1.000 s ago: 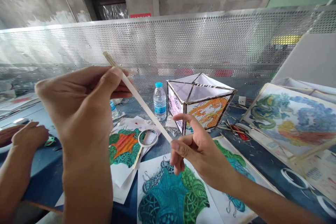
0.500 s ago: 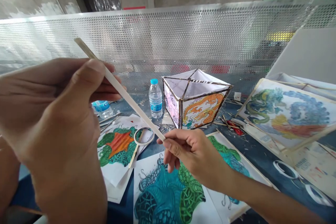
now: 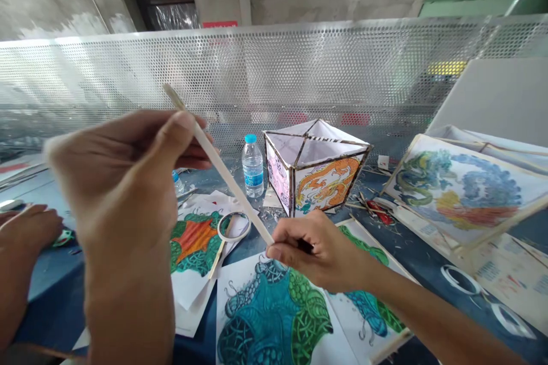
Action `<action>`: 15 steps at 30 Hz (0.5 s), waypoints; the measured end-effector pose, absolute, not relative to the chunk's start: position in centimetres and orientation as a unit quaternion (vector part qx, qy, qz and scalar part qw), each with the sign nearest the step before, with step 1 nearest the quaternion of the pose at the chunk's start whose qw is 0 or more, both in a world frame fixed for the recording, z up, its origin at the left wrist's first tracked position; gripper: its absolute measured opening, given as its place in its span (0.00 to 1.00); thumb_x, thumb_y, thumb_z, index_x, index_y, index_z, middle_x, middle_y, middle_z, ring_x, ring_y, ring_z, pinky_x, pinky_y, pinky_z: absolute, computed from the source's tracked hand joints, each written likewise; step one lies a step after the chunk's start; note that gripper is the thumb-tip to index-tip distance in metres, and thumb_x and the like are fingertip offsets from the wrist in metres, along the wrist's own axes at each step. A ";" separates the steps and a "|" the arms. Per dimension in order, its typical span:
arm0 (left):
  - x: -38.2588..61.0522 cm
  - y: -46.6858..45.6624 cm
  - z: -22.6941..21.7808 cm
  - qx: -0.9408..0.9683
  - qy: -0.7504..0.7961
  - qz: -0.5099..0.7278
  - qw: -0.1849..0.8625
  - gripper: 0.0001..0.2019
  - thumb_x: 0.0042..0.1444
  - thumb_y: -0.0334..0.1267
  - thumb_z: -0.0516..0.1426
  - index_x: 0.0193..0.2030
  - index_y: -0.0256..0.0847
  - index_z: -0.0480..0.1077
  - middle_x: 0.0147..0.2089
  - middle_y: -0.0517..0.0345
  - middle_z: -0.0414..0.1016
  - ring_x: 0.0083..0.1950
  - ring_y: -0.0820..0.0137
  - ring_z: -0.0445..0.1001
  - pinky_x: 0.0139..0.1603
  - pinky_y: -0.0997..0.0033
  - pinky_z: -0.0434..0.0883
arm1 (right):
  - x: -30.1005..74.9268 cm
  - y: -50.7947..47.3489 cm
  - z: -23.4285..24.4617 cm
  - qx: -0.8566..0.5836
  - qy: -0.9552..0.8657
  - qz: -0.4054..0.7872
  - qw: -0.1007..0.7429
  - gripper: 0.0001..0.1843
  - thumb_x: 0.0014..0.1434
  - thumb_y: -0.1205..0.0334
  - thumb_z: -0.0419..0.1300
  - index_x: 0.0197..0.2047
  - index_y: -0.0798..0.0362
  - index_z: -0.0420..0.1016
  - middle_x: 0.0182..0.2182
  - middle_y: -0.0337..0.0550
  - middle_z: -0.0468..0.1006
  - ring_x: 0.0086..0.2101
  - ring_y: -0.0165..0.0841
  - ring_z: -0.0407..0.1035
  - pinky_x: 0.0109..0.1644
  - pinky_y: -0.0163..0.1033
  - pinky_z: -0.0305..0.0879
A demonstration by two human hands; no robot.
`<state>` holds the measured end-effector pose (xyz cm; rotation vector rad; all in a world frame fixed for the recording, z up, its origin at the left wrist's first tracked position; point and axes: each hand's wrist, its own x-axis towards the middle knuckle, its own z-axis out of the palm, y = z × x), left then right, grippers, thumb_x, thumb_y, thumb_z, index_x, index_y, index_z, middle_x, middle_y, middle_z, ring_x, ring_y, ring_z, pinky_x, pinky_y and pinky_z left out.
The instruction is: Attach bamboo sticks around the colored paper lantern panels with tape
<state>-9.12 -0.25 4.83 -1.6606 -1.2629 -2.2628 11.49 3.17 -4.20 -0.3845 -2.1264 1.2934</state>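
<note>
My left hand (image 3: 128,194) is raised close to the camera and pinches a thin pale bamboo strip (image 3: 226,177) between thumb and fingers near its upper end. The strip slants down to the right, where my right hand (image 3: 319,251) closes its fingers round the lower end, with something dark showing between them. Under the hands lies a coloured drawing in teal and green (image 3: 274,319) on white paper. A square paper lantern frame (image 3: 319,174) with an orange dragon panel stands behind my right hand.
Another person's hand (image 3: 25,231) rests at the left edge. A water bottle (image 3: 252,166), a tape ring (image 3: 233,226), a red and green drawing (image 3: 194,242), framed dragon paintings (image 3: 466,188) at right, and a perforated metal screen (image 3: 299,74) behind the blue table.
My right hand's fingers have curled in from a loose pinch with the index raised to a tight grip on the strip's lower end. The view shifted slightly; the left hand keeps its hold.
</note>
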 end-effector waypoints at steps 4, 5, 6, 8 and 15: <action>-8.9 0.6 4.8 -0.587 -0.335 -0.731 -0.092 0.02 0.56 0.36 0.70 0.36 0.48 0.85 0.28 0.61 0.83 0.23 0.74 0.78 0.21 0.76 0.79 | 11.5 3.7 -4.5 -0.120 -0.748 0.587 0.285 0.21 0.60 0.47 0.70 0.27 0.52 0.71 0.18 0.29 0.61 0.19 0.23 0.50 0.21 0.31 0.46; -8.7 0.6 4.7 -0.606 -0.325 -0.715 -0.130 0.03 0.57 0.36 0.69 0.38 0.49 0.85 0.28 0.61 0.83 0.23 0.73 0.79 0.22 0.76 0.80 | 11.4 3.8 -4.6 -0.117 -0.743 0.596 0.282 0.21 0.59 0.47 0.71 0.26 0.52 0.71 0.18 0.29 0.62 0.20 0.22 0.50 0.21 0.31 0.45; -8.5 0.5 4.6 -0.619 -0.321 -0.699 -0.158 0.04 0.57 0.35 0.69 0.38 0.50 0.85 0.29 0.61 0.84 0.24 0.73 0.80 0.23 0.77 0.81 | 11.3 3.8 -4.7 -0.116 -0.741 0.600 0.278 0.22 0.58 0.47 0.71 0.25 0.53 0.70 0.19 0.29 0.62 0.20 0.22 0.50 0.21 0.31 0.45; -8.1 0.1 4.4 -0.624 -0.326 -0.690 -0.167 0.07 0.58 0.33 0.67 0.39 0.52 0.85 0.31 0.60 0.85 0.25 0.72 0.81 0.25 0.77 0.82 | 11.2 4.0 -4.9 -0.116 -0.748 0.597 0.265 0.23 0.58 0.47 0.72 0.25 0.54 0.71 0.18 0.29 0.61 0.20 0.21 0.50 0.21 0.30 0.44; -6.8 -1.3 3.7 -0.669 -0.371 -0.635 -0.107 0.09 0.57 0.32 0.67 0.38 0.55 0.84 0.29 0.64 0.84 0.24 0.71 0.81 0.23 0.78 0.80 | 12.5 4.2 -3.6 -0.173 -0.815 0.482 0.271 0.28 0.53 0.49 0.76 0.56 0.47 0.82 0.26 0.33 0.74 0.23 0.24 0.58 0.24 0.32 0.53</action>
